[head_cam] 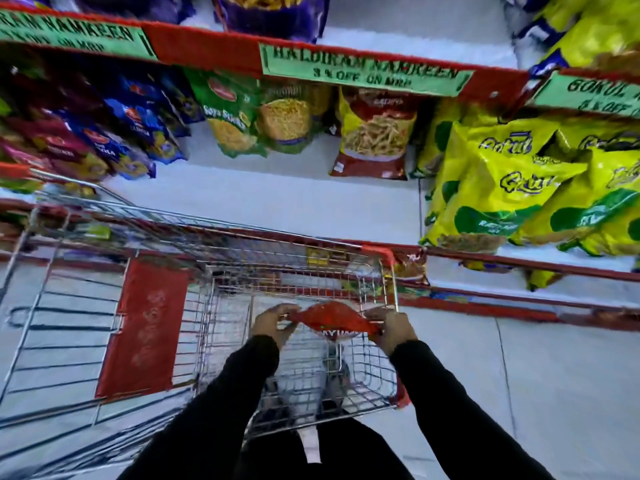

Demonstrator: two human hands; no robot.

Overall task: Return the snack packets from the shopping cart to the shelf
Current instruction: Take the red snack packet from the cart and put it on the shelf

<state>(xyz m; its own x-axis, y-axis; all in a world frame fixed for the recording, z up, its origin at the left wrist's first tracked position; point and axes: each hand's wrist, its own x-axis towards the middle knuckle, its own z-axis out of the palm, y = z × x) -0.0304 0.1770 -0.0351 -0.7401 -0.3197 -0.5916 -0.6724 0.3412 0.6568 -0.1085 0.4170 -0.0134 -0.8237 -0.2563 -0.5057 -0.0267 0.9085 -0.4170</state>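
Note:
A red snack packet (pixel 332 319) hangs flat over the wire shopping cart (pixel 221 299), held by both hands. My left hand (pixel 272 322) pinches its left end and my right hand (pixel 393 329) grips its right end. Both arms wear black sleeves. The cart's small upper basket sits under the packet and looks empty. The white shelf (pixel 277 199) lies just beyond the cart, with a wide bare stretch of board in front of a red-and-yellow packet (pixel 375 133).
Blue and maroon packets (pixel 104 133) fill the shelf's left side, green ones (pixel 239 116) the middle, yellow Gokul bags (pixel 519 188) the right. Green price labels (pixel 363 69) run along red shelf edges. A red panel (pixel 145 327) hangs on the cart. Grey floor tiles lie at right.

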